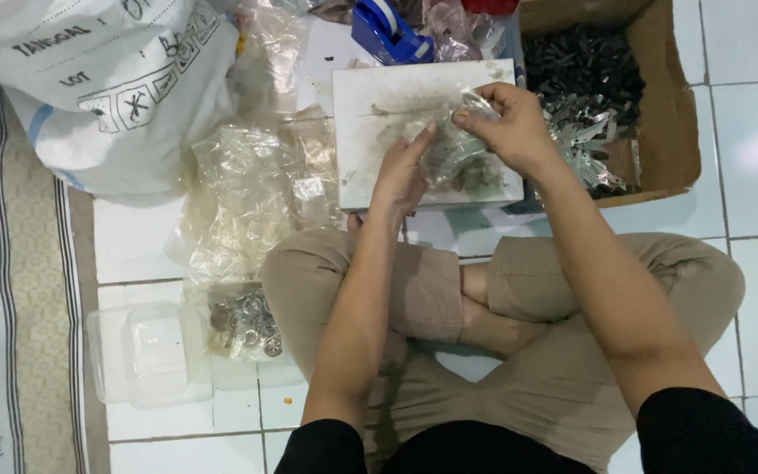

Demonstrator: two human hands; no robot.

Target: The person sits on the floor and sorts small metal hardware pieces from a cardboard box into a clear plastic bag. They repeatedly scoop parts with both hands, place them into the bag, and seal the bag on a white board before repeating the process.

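Note:
I sit cross-legged on a white tiled floor. Both hands hold a small clear plastic bag (451,151) with metal parts inside, above a stained white board (370,105). My left hand (403,171) cups the bag from below and the side. My right hand (509,127) pinches the bag's top edge between thumb and fingers.
A cardboard box (673,114) of dark and silvery metal parts stands at the upper right. Empty clear bags (252,189) pile at the left, near a large white sack (107,83). A clear plastic tub (146,351) and a tray of metal rings (246,323) sit by my left knee. A blue tape dispenser (385,31) lies behind the board.

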